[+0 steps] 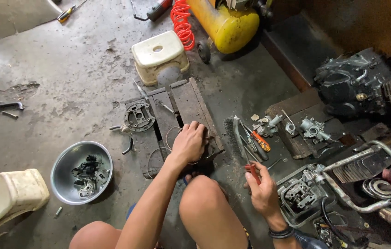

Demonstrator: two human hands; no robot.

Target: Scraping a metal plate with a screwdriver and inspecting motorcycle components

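Note:
My left hand (190, 142) presses down on something small on a dark wooden pallet (191, 101), its fingers curled over a thin wire loop (158, 152). What lies under the palm is hidden. My right hand (263, 190) grips a red-handled tool (252, 171) beside my bare knee (204, 198). A wire brush (233, 136) and an orange-handled screwdriver (261, 141) lie on the floor between the two hands. A round metal plate (138, 116) rests on the pallet's left side.
A steel bowl (66, 166) with small dark parts sits at left, by a tipped cream stool (6, 198). Another cream stool (160, 54) and a yellow air tank (225, 23) with red coiled hose stand behind. Carburetor parts (313, 130) and engine pieces (352, 83) crowd the right.

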